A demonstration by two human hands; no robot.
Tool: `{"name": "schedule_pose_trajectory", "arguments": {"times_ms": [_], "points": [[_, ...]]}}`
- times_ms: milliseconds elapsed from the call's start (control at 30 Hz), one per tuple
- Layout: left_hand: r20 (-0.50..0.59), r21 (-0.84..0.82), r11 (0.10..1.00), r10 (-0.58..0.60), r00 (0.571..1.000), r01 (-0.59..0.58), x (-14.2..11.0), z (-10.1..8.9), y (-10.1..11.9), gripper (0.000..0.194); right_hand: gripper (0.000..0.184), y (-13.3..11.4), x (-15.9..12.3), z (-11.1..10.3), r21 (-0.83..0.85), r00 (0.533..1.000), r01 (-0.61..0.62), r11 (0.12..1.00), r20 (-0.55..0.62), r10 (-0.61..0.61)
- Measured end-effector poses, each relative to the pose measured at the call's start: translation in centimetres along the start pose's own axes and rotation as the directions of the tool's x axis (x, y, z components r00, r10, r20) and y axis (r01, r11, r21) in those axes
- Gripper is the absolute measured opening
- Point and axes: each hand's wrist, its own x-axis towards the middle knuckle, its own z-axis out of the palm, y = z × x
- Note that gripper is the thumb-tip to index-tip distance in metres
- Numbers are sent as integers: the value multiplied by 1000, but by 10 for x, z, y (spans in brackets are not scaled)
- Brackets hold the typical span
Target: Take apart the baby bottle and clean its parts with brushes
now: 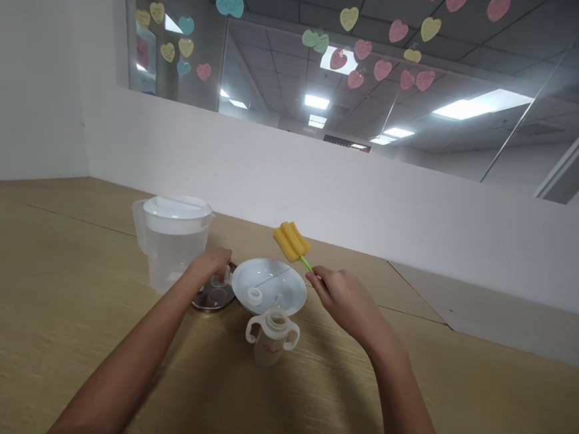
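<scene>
Wood-grain tabletop [57,292], with positions given from the white bowl [291,294]. The lidded translucent pitcher [180,238] stands upright to the bowl's left, its handle turned away. The right hand [344,300], at the bowl's right, grips the green handle of a yellow sponge bottle brush [291,241], whose head shows above the bowl's far rim. The left hand [212,262], left of the bowl, hangs over a round metal tray [207,302], fingers at a small clear cap [221,277]; whether they grip it cannot be told. The two-handled baby bottle [269,348] stands uncapped and upright in front of the bowl. Inside the bowl lies a white straw top [254,296]
</scene>
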Motion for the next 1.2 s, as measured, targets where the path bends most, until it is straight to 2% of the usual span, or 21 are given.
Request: {"name": "schedule_pose_trajectory", "arguments": {"times_ms": [167,467,600,667,733,833,900,1033,1200], "points": [[-24,12,1000,29,999,-28,6,12,4,48,33,2,1,3,-10,1000,9,1000,14,-8],[-14,23,1000,6,1000,-5,17,24,6,56,33,-2,1,3,-22,999,31,999,33,-30],[-39,13,1000,-4,999,5,8,18,7,67,34,-2,0,2,-26,999,37,999,26,-36],[-63,10,1000,-6,998,7,-1,8,7,72,34,-1,0,2,-20,999,35,999,20,-34],[-116,9,1000,6,993,-5,-10,-4,10,68,35,0,0,1,-14,1000,23,1000,15,-23],[-223,3,996,86,971,-87,-22,-18,22,53,35,2,0,0,-6,1000,12,1000,9,-12],[-245,-14,982,179,953,-188,-25,-20,33,48,34,3,1,0,-5,1000,14,1000,7,-13],[-193,-90,924,350,917,-372,-20,-5,56,41,35,3,1,0,-16,1000,10,1000,11,-10],[-157,-109,903,397,904,-415,-6,19,71,37,34,2,1,-2,-13,1000,2,1000,17,-2]]}}
